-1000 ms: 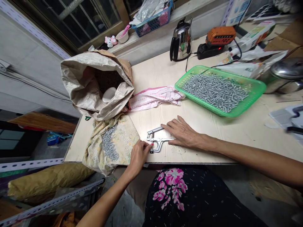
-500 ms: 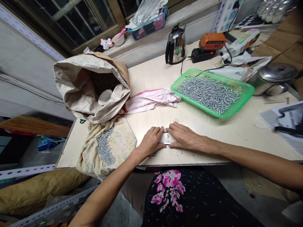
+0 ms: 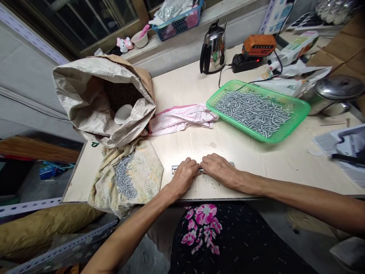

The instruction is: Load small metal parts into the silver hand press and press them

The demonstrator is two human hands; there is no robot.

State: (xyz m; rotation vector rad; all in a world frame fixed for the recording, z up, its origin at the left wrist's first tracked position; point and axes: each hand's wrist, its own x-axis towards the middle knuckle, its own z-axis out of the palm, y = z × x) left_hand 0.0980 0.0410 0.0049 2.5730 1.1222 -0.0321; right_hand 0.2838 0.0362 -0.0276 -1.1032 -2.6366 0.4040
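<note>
My left hand (image 3: 186, 174) is closed over a narrow silver metal strip (image 3: 173, 170), whose slotted end sticks out past its left side. My right hand (image 3: 219, 170) has its fingers curled down at the strip's other part, with a short silver piece showing between the two hands. Most of the strip is hidden under the fingers, so its exact kind cannot be made out. Some clear, plastic-looking material (image 3: 210, 181) lies on the table below my right hand. Left of my hands, small silver metal pins (image 3: 124, 177) lie heaped on a floral cloth (image 3: 148, 167).
A green basket (image 3: 275, 140) full of similar metal pins stands to the right. An open sack (image 3: 82, 99) holding a white scoop-like thing stands at the left. Behind lie a pink-white cloth (image 3: 182, 118), a kettle (image 3: 214, 47) and an orange battery (image 3: 259, 45) on a charger.
The wider flat face seen between my hands has given way to a narrow silver piece. The slotted end now shows left of my left hand. Both hands have their fingers drawn in closer.
</note>
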